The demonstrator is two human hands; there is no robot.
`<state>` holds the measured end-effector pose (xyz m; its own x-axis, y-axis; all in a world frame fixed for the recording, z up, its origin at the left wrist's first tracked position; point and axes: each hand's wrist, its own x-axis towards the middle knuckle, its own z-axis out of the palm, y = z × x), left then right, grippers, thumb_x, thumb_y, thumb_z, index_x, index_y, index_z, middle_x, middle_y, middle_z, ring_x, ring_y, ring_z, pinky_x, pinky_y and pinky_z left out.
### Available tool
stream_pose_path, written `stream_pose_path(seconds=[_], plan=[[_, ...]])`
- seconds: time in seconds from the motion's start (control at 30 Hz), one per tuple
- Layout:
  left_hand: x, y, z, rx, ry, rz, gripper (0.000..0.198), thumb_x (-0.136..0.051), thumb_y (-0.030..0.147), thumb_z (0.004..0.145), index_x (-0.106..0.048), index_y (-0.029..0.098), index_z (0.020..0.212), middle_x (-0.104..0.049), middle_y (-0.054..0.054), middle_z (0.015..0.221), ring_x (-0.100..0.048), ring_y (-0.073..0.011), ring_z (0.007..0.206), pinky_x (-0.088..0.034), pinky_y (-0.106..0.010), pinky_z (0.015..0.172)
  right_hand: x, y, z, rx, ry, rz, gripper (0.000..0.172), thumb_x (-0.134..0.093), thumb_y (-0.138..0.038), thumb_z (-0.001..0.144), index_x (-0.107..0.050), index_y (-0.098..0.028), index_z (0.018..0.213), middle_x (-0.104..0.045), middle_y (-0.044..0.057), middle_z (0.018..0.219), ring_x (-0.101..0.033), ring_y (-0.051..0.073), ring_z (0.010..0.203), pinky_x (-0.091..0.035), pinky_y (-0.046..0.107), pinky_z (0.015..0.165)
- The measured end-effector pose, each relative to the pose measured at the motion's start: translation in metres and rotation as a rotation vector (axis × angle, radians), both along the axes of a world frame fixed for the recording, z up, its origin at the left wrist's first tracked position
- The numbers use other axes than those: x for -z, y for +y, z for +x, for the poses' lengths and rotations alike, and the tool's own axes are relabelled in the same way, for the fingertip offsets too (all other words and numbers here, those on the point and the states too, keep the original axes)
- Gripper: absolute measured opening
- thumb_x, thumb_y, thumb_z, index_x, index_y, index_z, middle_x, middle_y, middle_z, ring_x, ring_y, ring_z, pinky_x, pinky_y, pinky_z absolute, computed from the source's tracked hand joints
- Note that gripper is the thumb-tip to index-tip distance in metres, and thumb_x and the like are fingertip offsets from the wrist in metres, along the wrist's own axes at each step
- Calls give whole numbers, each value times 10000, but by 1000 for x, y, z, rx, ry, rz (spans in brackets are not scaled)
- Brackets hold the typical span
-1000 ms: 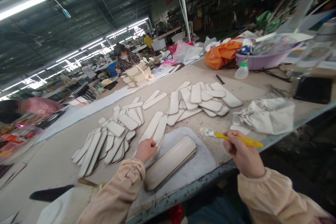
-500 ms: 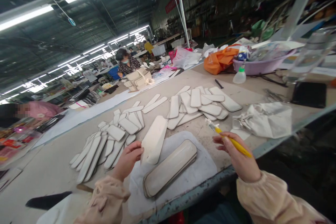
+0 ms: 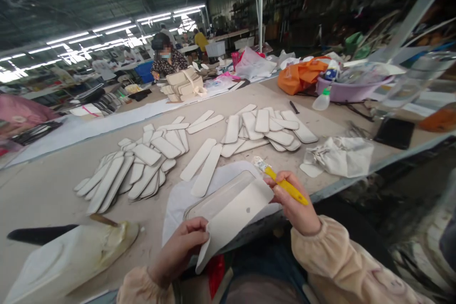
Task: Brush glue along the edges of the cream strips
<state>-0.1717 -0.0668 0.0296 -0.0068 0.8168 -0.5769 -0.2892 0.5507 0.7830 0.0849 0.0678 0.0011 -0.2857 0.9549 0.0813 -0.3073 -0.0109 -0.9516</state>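
Observation:
My left hand [image 3: 181,247] is closed on the near end of a pale flat panel [image 3: 238,213], which is tilted and slightly bent above the table's front edge. My right hand [image 3: 294,199] grips a yellow-handled brush [image 3: 287,187] with white-coated bristles pointing up and left. Its fingertips also touch the panel's far right corner. Beneath the panel lies a stack of long rounded pieces [image 3: 217,194], partly hidden, on a white sheet [image 3: 174,204]. Two loose rounded strips [image 3: 206,171] lie just beyond it.
Piles of similar strips lie left [image 3: 146,154] and farther right [image 3: 263,121]. At lower left stands a cut whitish plastic container [image 3: 71,256] with a stick. Crumpled white cloth [image 3: 338,156], a small bottle [image 3: 321,99] and a purple basin [image 3: 352,88] are right. A co-worker [image 3: 169,59] sits across.
The panel has been lifted from the sheet and brought toward me, over the stack. My right hand has moved left with the brush and now touches the panel. Two strips now lie behind the stack.

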Motion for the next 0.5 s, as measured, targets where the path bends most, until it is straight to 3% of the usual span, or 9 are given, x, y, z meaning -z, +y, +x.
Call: stream_pose_path(seconds=[0.07,0.13,0.23,0.3,0.37,0.5], plan=[[5,-9,6,-25,-75,-15,233,-774,255,626,-603,129,722,-564,11,585,-513,-75,499,-340,-168,481,5,-6,2,70,-102,77,333,-744,-366,762,-468,-262,917,-668,10,884,-649,175,781,-532,268,625],[8,-19,12,-50,-145,-33,256,-762,312,672,-615,130,776,-618,-29,648,-599,-128,571,-412,-191,515,10,-9,1,146,-184,129,324,-766,-314,744,-474,-249,869,-638,1,830,-637,161,772,-525,260,664],[14,-34,18,-127,-222,-62,448,-682,504,757,-622,146,1020,-697,-129,907,-696,-269,809,-522,-289,603,18,-6,0,219,-249,154,306,-754,-310,756,-477,-243,866,-626,7,835,-631,160,773,-524,274,702],[19,-41,19,-181,-192,-46,569,-700,550,732,-593,167,1139,-683,-148,1059,-692,-300,912,-550,-318,654,22,-1,-2,251,-261,168,308,-749,-325,757,-477,-242,877,-626,9,831,-629,161,753,-523,285,700],[24,-45,15,-215,-66,-23,553,-761,503,690,-617,161,1100,-692,-125,1036,-694,-256,877,-545,-277,657,25,6,-6,278,-275,199,315,-749,-348,750,-478,-240,868,-626,7,814,-624,163,720,-520,292,678],[27,-39,-3,-245,319,-9,409,-751,505,693,-658,127,817,-677,-44,664,-582,-107,548,-441,-176,512,29,19,-20,300,-392,281,315,-753,-383,734,-502,-237,855,-622,-9,767,-611,165,678,-513,303,665]])
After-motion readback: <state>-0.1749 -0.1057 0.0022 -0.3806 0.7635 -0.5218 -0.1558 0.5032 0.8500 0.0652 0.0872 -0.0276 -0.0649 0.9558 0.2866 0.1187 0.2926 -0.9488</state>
